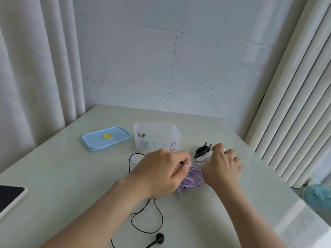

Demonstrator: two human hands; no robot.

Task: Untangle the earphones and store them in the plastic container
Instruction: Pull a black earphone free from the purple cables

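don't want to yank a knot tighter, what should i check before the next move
1. Container open, lid off beside it: ok.
2. Purple cable knot-free: not ok, bunched between the hands.
3. Black earphone separate from purple: cannot tell, its cable passes under the left hand.
4. Left hand grip on purple cable: ok, fingertips pinch it.
5. Right hand grip: cannot tell, fingers by the clips.

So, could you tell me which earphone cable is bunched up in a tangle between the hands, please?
The purple cable; the black cable instead lies in loose open loops, ending at an earbud close to the person.
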